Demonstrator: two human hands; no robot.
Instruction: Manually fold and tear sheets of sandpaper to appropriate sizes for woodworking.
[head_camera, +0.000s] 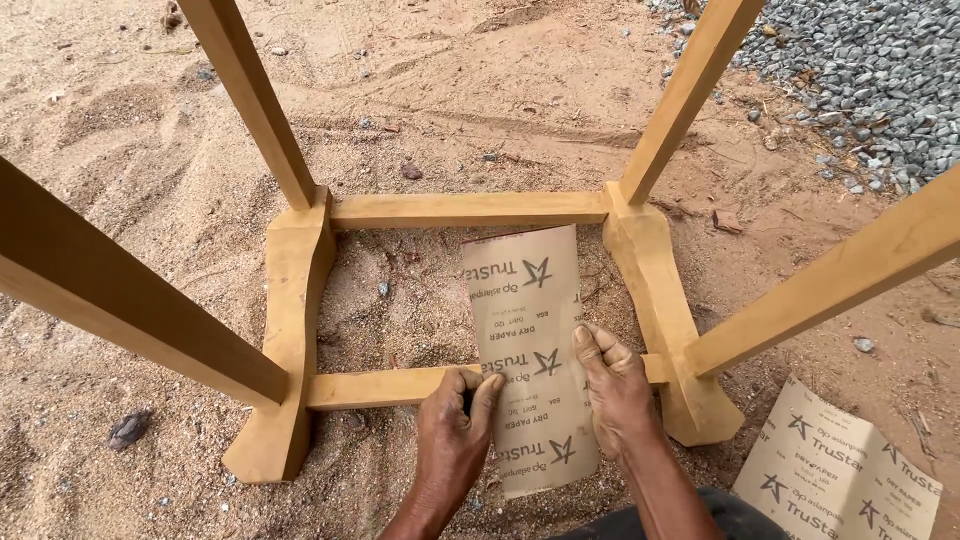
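A tan strip of sandpaper (525, 330), its printed backing facing up, lies over the near rail of an upturned wooden chair frame (470, 209). My left hand (452, 440) pinches the strip's left edge with thumb and fingers. My right hand (615, 385) presses flat on its right edge, just beside the near rail. The frame's four legs rise toward the camera. The strip's lower end hangs down between my wrists.
The frame stands on loose sand (130, 130). A second, larger sheet of sandpaper (840, 470) lies on the sand at the lower right. A heap of grey gravel (870, 80) fills the upper right corner. Small stones dot the sand.
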